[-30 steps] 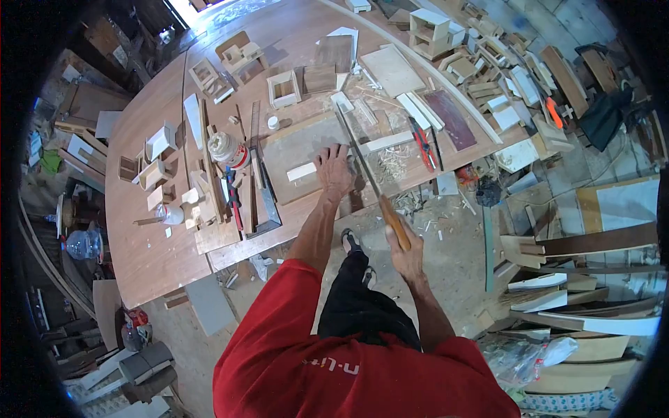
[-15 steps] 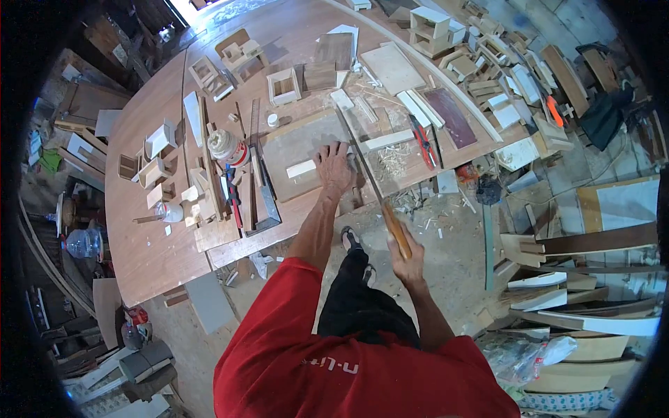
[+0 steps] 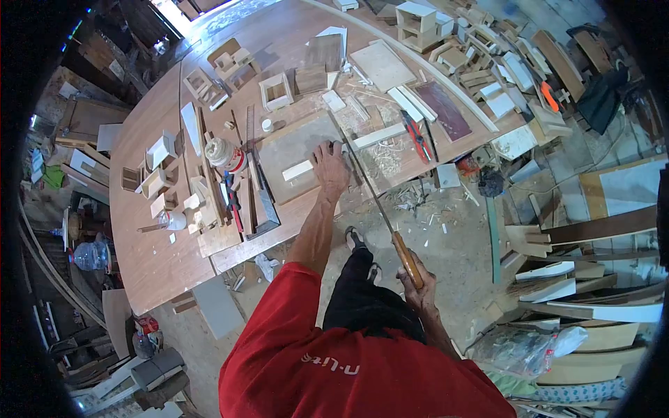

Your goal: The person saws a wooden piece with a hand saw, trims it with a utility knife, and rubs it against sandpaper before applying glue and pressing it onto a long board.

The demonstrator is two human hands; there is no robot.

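My right hand is closed round the wooden handle of a handsaw. Its long thin blade runs up and away to the left, across a pale wooden strip at the bench edge. My left hand lies over the same strip just left of the blade, its fingers curled down on it and pressing it against a flat grey-brown board. The strip's left end sticks out past my thumb side. Whether the blade has cut into the wood is hidden by its angle.
Sawdust and shavings lie right of the blade, near red-handled pliers. A glue jar, a metal square and small wooden pieces stand to the left. Offcuts are heaped at the far right.
My right hand has drawn the saw back toward my body and slightly right. The left hand stays on the strip; the whole view has shifted a little.
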